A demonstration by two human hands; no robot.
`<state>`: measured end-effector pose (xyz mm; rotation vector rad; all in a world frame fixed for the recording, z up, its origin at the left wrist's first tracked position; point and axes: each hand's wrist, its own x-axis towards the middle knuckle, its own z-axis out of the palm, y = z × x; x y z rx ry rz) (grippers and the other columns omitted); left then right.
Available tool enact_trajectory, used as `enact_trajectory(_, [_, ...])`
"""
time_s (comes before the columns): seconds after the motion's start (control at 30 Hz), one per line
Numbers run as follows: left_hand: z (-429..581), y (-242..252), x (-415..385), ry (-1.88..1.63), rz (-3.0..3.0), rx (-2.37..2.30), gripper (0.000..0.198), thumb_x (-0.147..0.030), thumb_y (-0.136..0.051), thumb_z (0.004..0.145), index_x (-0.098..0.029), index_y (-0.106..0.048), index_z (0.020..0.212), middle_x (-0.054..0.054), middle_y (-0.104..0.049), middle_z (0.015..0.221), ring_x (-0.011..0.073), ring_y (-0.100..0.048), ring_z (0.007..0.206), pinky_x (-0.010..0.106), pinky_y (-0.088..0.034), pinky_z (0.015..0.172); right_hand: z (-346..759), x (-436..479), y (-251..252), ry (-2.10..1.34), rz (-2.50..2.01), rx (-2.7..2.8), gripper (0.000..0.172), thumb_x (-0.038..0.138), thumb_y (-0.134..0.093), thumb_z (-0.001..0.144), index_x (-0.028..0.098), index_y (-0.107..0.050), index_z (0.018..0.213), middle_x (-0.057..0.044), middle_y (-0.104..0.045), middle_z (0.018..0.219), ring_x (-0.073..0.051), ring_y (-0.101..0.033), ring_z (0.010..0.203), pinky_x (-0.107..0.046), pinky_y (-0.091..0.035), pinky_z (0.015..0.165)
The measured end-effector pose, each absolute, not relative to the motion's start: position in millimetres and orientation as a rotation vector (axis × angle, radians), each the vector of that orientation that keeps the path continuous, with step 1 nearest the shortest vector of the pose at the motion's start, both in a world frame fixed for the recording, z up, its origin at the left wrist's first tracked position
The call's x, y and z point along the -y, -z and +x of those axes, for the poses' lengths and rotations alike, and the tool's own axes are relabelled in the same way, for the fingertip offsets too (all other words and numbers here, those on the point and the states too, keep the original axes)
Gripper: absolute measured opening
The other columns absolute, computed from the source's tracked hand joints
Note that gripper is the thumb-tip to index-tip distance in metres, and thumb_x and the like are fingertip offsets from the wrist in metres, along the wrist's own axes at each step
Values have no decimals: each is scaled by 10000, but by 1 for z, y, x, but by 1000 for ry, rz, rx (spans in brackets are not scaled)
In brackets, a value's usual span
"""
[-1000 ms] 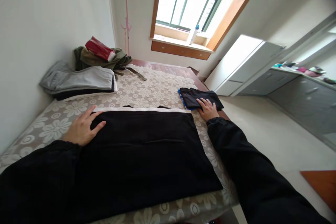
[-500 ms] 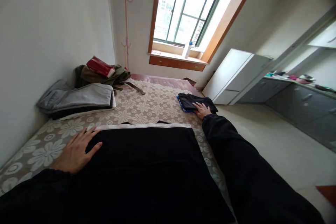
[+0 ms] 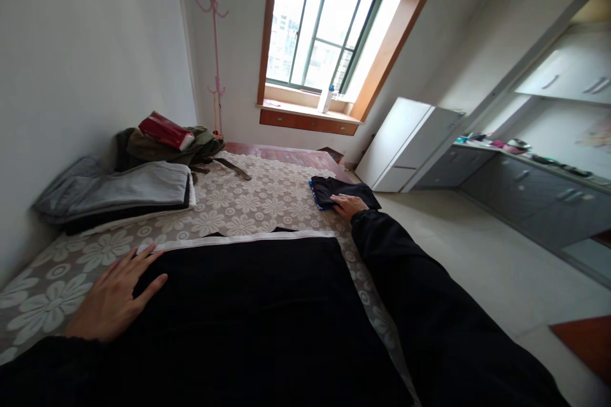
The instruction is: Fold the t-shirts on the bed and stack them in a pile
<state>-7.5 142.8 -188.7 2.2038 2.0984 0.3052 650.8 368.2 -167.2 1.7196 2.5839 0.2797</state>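
A large black cloth [image 3: 248, 311] with a white far edge lies flat on the bed's flowered lace cover [image 3: 258, 194]. My left hand [image 3: 112, 296] rests flat on the cloth's left corner, fingers stretched out. My right hand [image 3: 347, 205] lies on a small folded black garment with a blue edge [image 3: 337, 191] at the bed's right side; its fingers look flat on top of it.
Folded grey and black clothes [image 3: 119, 191] are stacked at the left by the wall, with an olive heap and a red packet [image 3: 165, 131] behind. A pink coat stand [image 3: 214, 44], a window, a white cabinet [image 3: 405, 143] and grey counters [image 3: 534, 194] surround the bed.
The view has tilted up and drawn back, so both hands sit lower in the picture. The hands keep their places on the black cloth and the folded garment.
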Motion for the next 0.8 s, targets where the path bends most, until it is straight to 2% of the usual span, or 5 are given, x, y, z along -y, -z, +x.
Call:
enact_trajectory(0.17, [-10,191,-144,-340,2215,-2089,822,-623,-281,968,-170,-602,1575,120,-522,1678,365,-399,1624,588,-339,1351,675,-353,170,-272,1639,-2646,739,219,-623,931,228,-504,1660,-89,-498,1700,-283,-455,1585,-491,-406,1302])
enact_trajectory(0.27, [-10,191,-145,-348,2219,-2078,847,-628,-263,967,-141,-605,1570,131,-514,1682,375,-395,1624,602,-344,1346,707,-342,167,-311,1720,-2576,864,154,-623,842,203,-453,1687,-125,-473,1713,-318,-451,1582,-559,-394,1294])
enact_trajectory(0.43, [-8,187,-144,-370,2210,-2081,876,-670,-236,951,-168,-623,1555,112,-528,1672,359,-393,1628,578,-336,1359,740,-335,169,-360,1807,-2501,794,137,-589,855,135,-511,1645,-189,-504,1677,-387,-511,1522,-597,-456,1237])
enact_trajectory(0.63, [-10,190,-146,-333,2197,-2080,946,-696,-185,932,-139,-610,1569,116,-502,1688,366,-381,1631,580,-313,1370,754,-337,168,-331,1772,-2488,865,187,-634,799,141,-501,1653,-165,-521,1670,-337,-498,1540,-513,-458,1258])
enact_trajectory(0.8, [-13,197,-147,-329,2179,-2103,982,-727,-159,926,-153,-590,1595,91,-469,1711,357,-371,1635,556,-295,1381,757,-334,162,-395,1803,-2423,689,200,-625,890,96,-585,1571,-197,-578,1601,-344,-589,1418,-490,-498,1214])
